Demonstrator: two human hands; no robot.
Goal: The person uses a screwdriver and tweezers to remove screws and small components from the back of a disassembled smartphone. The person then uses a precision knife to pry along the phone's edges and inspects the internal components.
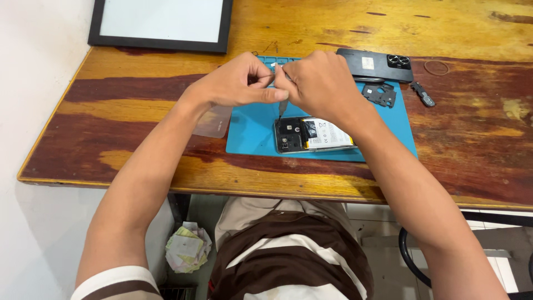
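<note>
An opened smartphone (313, 135) lies on a blue work mat (250, 130), its battery and circuit board exposed. Both hands meet just above its left end. My right hand (319, 83) grips a small screwdriver (282, 106) whose tip points down at the phone's top corner. My left hand (236, 83) pinches the upper end of the same tool with thumb and fingers. The phone's black back cover (375, 64) rests at the mat's far edge.
A dark inner cover plate (380, 94) lies on the mat, a small black part (423, 94) and a rubber band (437, 68) on the wooden table (472, 139). A clear film (214, 122) sits left of the mat. A black-framed panel (161, 22) stands far left.
</note>
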